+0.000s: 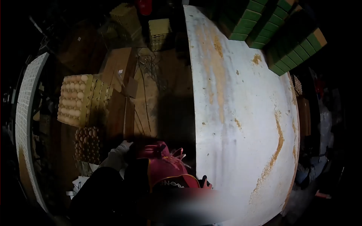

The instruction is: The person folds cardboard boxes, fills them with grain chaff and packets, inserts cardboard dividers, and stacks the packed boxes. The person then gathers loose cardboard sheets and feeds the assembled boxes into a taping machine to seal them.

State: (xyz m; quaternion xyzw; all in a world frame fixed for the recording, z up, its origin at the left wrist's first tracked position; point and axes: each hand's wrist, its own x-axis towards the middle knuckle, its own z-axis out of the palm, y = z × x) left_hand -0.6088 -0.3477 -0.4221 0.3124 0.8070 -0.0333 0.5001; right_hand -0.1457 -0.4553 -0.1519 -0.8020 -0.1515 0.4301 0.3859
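Note:
My left hand (121,147), in a pale glove, is at the near end of an open cardboard box (129,118), its fingers bent together at the box's edge. Low in the view, a small part of my right hand (207,184) shows beside the white tabletop (241,124). Its fingers are closed around a small dark thing (204,179) too hidden to name. A red apron (164,169) with pink ribbons covers my front. Left of the box stands a stack of egg trays (75,98) full of eggs, with another tray of brown eggs (86,145) nearer me.
Several green boxes (260,26) stand stacked at the table's far end. Yellowish spilled grains (277,145) streak the tabletop. Farther off are stacked egg trays (159,32) and a closed carton (120,67). Cords (145,83) lie on the floor. A white panel (28,98) borders the left.

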